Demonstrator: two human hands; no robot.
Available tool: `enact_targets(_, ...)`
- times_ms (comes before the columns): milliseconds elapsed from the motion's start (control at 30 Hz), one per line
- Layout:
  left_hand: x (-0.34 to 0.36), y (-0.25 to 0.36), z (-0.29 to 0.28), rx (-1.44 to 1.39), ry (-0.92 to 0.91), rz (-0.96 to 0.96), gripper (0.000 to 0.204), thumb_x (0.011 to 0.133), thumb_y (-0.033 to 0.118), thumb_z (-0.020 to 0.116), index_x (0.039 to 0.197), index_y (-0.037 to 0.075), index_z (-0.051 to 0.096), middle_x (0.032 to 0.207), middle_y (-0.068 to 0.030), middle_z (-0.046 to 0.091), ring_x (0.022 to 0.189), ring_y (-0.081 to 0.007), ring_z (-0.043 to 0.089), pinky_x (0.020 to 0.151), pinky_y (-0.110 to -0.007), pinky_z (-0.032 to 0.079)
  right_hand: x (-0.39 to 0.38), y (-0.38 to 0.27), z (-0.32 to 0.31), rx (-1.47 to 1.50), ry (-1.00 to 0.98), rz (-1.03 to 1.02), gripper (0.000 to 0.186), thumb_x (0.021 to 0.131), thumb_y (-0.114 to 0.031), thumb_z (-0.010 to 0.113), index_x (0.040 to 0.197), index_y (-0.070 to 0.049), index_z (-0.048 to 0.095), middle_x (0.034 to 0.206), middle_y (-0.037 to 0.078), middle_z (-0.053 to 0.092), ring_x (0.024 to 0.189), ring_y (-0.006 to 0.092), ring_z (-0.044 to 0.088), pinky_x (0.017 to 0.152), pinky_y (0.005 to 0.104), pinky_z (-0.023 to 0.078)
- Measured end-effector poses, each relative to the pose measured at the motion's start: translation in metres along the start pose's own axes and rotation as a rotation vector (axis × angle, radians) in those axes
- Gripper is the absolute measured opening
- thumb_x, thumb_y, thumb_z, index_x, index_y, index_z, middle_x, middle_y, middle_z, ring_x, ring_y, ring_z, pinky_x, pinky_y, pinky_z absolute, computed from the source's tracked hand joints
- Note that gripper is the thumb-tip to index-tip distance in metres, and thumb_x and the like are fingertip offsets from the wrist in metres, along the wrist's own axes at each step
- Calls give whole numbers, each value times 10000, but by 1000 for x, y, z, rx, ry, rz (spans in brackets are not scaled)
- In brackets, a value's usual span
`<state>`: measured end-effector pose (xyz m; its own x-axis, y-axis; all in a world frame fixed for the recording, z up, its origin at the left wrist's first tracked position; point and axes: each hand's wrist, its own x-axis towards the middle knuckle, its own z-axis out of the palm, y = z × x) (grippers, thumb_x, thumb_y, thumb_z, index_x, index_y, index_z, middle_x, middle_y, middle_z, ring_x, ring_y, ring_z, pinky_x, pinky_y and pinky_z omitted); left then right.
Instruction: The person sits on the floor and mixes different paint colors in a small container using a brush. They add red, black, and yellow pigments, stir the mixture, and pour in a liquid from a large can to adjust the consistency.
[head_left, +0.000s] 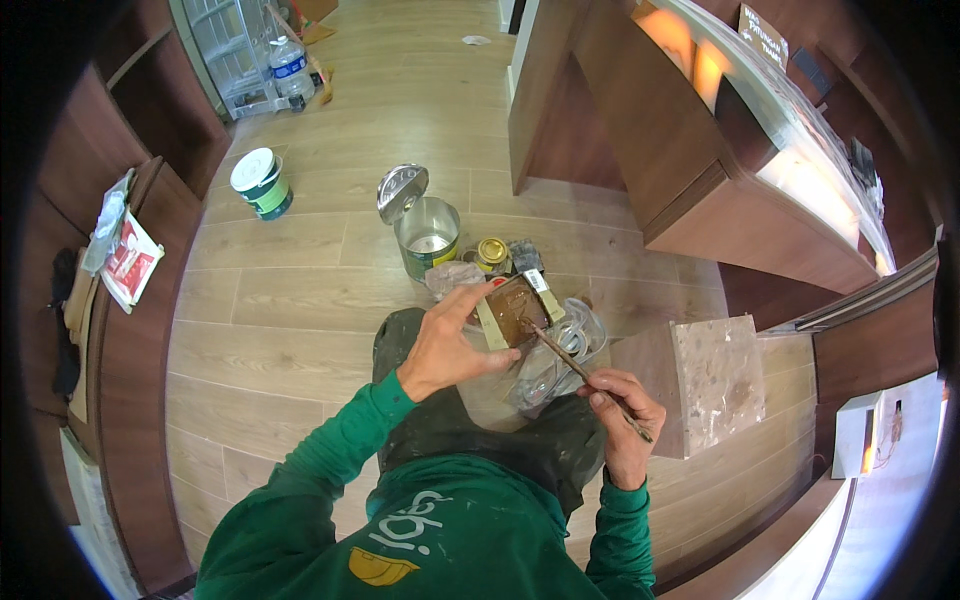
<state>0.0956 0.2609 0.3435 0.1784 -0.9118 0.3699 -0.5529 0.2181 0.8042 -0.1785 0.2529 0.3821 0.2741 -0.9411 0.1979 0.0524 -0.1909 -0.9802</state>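
Observation:
My left hand (448, 345) has its thumb and fingers around the left side of a small square tub (492, 325) with pale sides. Brown paint (518, 308) covers the inside of the tub. Between the fingers and thumb of my right hand (625, 418) is a thin paintbrush (568, 362), slanted so that its far tip reaches into the paint. Just beyond the tub are a small jar with a gold lid (491, 252), a crumpled rag (454, 277) and a dark small item (524, 256). A clear plastic bag (575, 335) lies beside the tub's right side.
An open metal can (427, 235) with a raised lid stands ahead. Farther left is a lidded paint bucket (262, 184). To my right sits a paint-spotted box (718, 385). Brown cabinets (700, 215) flank both sides; a ladder (228, 55) and a water bottle (288, 70) stand far left.

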Motion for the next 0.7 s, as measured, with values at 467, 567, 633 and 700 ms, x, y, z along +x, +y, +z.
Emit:
enact_targets(467,8,-3,-2,-32,95,-37,885,621,231,979,1401,28,614,1316,-172,677,1141,-300,699,934,-383,587,-12,-6,0,-79,-16,5,209,910,89,701,1102,40,768,1172,169,720,1018,231,729,896,323,566)
enact_targets(567,9,-6,-2,-4,106,-1,882,624,227,976,1400,25,608,1313,-179,672,1142,-317,697,943,-400,585,-10,-6,0,-63,13,-8,207,911,77,702,1104,40,767,1139,170,729,1005,232,733,885,321,567)
enact_targets(633,9,-7,-1,0,120,14,886,622,223,977,1399,20,603,1309,-186,670,1148,-331,694,950,-409,583,-8,-5,2,41,70,-49,209,919,64,699,1117,44,763,1101,172,743,983,235,738,865,319,570)
enact_targets(700,8,-7,2,8,138,40,887,620,217,977,1396,13,600,1305,-192,668,1153,-341,692,957,-414,580,-4,-1,6,76,128,60,216,936,44,689,1142,58,751,1083,183,756,956,243,744,839,322,573)
